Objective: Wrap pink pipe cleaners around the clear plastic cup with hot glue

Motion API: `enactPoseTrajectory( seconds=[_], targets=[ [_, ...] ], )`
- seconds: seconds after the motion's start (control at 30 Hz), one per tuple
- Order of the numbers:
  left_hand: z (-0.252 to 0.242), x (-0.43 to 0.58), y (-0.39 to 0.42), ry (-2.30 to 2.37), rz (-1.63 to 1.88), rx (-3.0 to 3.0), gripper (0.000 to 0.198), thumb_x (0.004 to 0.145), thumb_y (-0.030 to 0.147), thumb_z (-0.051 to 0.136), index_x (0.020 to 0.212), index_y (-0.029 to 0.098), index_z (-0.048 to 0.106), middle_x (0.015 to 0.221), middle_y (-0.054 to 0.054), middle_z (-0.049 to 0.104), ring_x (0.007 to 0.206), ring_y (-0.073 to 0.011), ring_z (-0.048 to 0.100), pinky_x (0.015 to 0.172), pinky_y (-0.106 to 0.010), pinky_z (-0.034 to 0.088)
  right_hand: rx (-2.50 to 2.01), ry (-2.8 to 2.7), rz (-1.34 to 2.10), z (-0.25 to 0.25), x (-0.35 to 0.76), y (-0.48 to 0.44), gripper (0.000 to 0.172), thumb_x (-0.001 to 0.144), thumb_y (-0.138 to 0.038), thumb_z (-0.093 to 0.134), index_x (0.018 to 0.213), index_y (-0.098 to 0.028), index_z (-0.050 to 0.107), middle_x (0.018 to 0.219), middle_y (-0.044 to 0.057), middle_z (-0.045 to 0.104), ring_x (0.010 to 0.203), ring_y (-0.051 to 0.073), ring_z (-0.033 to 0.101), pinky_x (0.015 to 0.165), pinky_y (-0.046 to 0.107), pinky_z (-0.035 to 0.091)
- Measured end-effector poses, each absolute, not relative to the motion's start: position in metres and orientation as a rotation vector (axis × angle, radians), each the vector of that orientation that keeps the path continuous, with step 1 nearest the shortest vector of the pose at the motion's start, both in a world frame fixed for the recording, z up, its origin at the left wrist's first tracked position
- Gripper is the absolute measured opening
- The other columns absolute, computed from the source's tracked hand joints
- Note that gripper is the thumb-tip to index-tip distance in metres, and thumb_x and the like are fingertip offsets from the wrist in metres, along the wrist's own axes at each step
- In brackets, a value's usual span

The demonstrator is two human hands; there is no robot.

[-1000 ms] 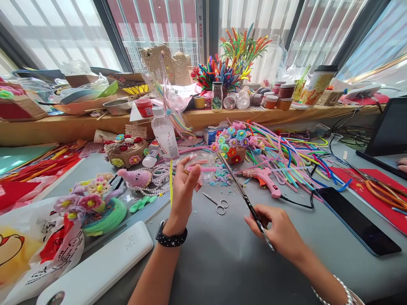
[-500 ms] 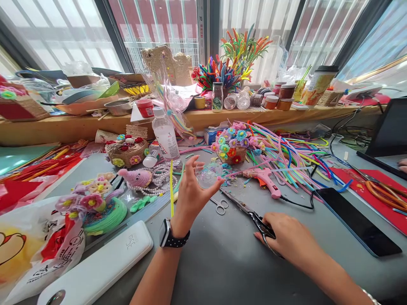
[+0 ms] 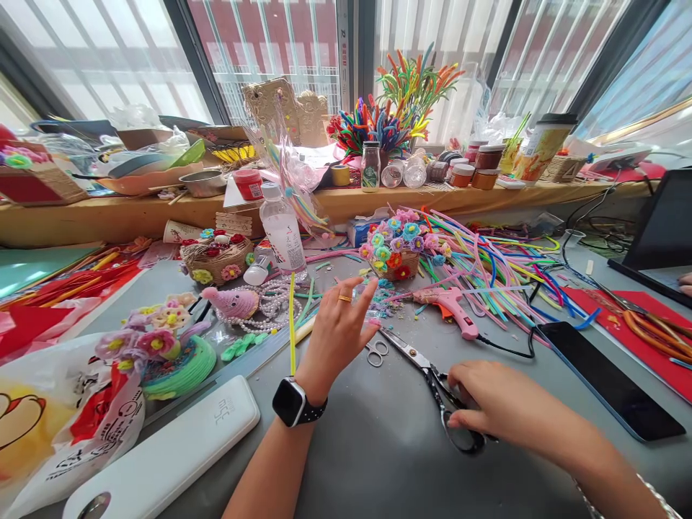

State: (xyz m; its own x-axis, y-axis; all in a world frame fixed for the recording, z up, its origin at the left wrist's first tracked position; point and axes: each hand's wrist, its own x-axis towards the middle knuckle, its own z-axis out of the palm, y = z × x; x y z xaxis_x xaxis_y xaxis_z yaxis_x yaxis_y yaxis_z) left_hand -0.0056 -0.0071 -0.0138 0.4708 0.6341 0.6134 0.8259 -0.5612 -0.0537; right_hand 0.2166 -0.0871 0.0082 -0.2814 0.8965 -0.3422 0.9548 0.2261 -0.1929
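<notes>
My left hand (image 3: pixel 336 333), with a ring and a black watch on the wrist, hovers palm down over the grey table (image 3: pixel 378 447), fingers stretched and spread. Its fingertips reach toward a patch of coloured crumbs; nothing shows in its grasp. A small pair of scissors (image 3: pixel 375 352) lies just right of its thumb. My right hand (image 3: pixel 489 407) rests low on the table, fingers curled on the black handles of a large pair of scissors (image 3: pixel 427 367). The blades lie flat and point up-left toward my left hand.
A pink glue gun (image 3: pixel 448 303) and a heap of coloured pipe cleaners (image 3: pixel 497 259) lie beyond. A phone (image 3: pixel 610 378) sits at right, a white power bank (image 3: pixel 167 454) at left, a water bottle (image 3: pixel 281 234) and flower basket (image 3: pixel 397 249) behind. Another person's hand (image 3: pixel 685 281) shows at the right edge.
My left hand held up a clear container, then turned palm down and lowered; the container is out of sight. My right hand brought the large scissors down flat onto the table.
</notes>
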Motion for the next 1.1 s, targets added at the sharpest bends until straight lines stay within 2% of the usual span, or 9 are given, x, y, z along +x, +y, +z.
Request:
enactPoseTrajectory(
  seconds=[0.1, 0.17, 0.23, 0.3, 0.4, 0.47, 0.77, 0.97, 1.1],
  targets=[
    [-0.015, -0.005, -0.007, -1.221, -0.779, -2.393, 0.06, 0.075, 0.029, 0.064, 0.128, 0.015, 0.041, 0.115, -0.015, 0.051, 0.1, -0.0284, 0.054, 0.087, -0.043, 0.045, 1.824, 2.532, -0.618, 0.014, 0.213, -0.077, 0.024, 0.073, -0.028, 0.068, 0.093, -0.017, 0.063, 0.09, 0.008, 0.068, 0.081, 0.026, 0.064, 0.068, 0.037, 0.048],
    [-0.015, -0.005, -0.007, -1.201, -0.795, -2.397, 0.063, 0.075, 0.029, 0.064, 0.131, 0.014, 0.038, 0.114, -0.015, 0.052, 0.099, -0.0285, 0.054, 0.087, -0.043, 0.045, 1.851, 2.794, -0.608, 0.015, 0.205, -0.061, 0.035, 0.078, -0.03, 0.064, 0.109, -0.016, 0.057, 0.103, 0.009, 0.065, 0.089, 0.024, 0.062, 0.076, 0.037, 0.049],
    [-0.015, -0.005, -0.007, -1.181, -0.819, -2.396, 0.067, 0.075, 0.029, 0.063, 0.133, 0.014, 0.034, 0.112, -0.016, 0.053, 0.099, -0.0287, 0.054, 0.087, -0.044, 0.045, 1.839, 3.051, -0.509, 0.014, 0.193, -0.04, 0.039, 0.079, -0.028, 0.063, 0.115, -0.016, 0.054, 0.109, 0.011, 0.063, 0.1, 0.024, 0.058, 0.085, 0.039, 0.047],
    [-0.015, -0.005, -0.006, -1.17, -0.839, -2.385, 0.068, 0.076, 0.029, 0.062, 0.134, 0.013, 0.031, 0.112, -0.016, 0.054, 0.1, -0.0292, 0.054, 0.087, -0.045, 0.045, 1.702, 3.245, -0.475, 0.013, 0.182, -0.019, 0.038, 0.077, -0.028, 0.066, 0.111, -0.016, 0.057, 0.111, 0.011, 0.062, 0.105, 0.024, 0.055, 0.09, 0.039, 0.045],
    [-0.015, -0.006, -0.004, -1.165, -0.874, -2.352, 0.066, 0.077, 0.03, 0.061, 0.133, 0.011, 0.031, 0.113, -0.017, 0.055, 0.101, -0.0298, 0.054, 0.087, -0.045, 0.045, 1.464, 3.378, -0.654, 0.009, 0.171, 0.003, 0.014, 0.079, -0.026, 0.064, 0.091, -0.019, 0.065, 0.097, 0.007, 0.065, 0.098, 0.021, 0.057, 0.086, 0.034, 0.046],
    [-0.015, -0.006, -0.003, -1.164, -0.9, -2.34, 0.065, 0.078, 0.032, 0.06, 0.132, 0.011, 0.031, 0.113, -0.018, 0.055, 0.101, -0.0299, 0.055, 0.087, -0.045, 0.046, 1.353, 3.395, -0.808, 0.005, 0.169, 0.011, 0.008, 0.079, -0.026, 0.063, 0.081, -0.019, 0.066, 0.087, 0.004, 0.066, 0.089, 0.018, 0.059, 0.08, 0.031, 0.047],
    [-0.015, -0.001, -0.008, -1.326, -1.145, -2.431, 0.066, 0.078, 0.046, 0.057, 0.129, 0.014, 0.028, 0.112, -0.018, 0.06, 0.103, -0.0282, 0.06, 0.085, -0.042, 0.05, 1.336, 3.422, -1.221, 0.001, 0.176, 0.01, 0.009, 0.08, -0.025, 0.063, 0.078, -0.017, 0.066, 0.079, 0.003, 0.068, 0.079, 0.014, 0.06, 0.074, 0.026, 0.047],
    [-0.011, 0.003, -0.014, -1.502, -1.358, -2.487, 0.064, 0.072, 0.042, 0.065, 0.123, 0.018, 0.033, 0.11, -0.014, 0.063, 0.097, -0.0229, 0.063, 0.083, -0.037, 0.051, 1.402, 3.457, -1.279, 0.005, 0.183, 0.006, 0.015, 0.079, -0.032, 0.063, 0.082, -0.018, 0.068, 0.087, 0.004, 0.066, 0.088, 0.016, 0.06, 0.082, 0.03, 0.046],
    [-0.005, 0.005, -0.017, -1.642, -1.501, -2.54, 0.063, 0.07, 0.042, 0.067, 0.119, 0.02, 0.036, 0.107, -0.012, 0.065, 0.092, -0.022, 0.064, 0.082, -0.038, 0.051, 1.3, 3.444, -1.401, 0.008, 0.187, 0.005, 0.021, 0.081, -0.037, 0.059, 0.08, -0.018, 0.067, 0.083, 0.004, 0.067, 0.081, 0.014, 0.06, 0.076, 0.028, 0.047]
  ],
)
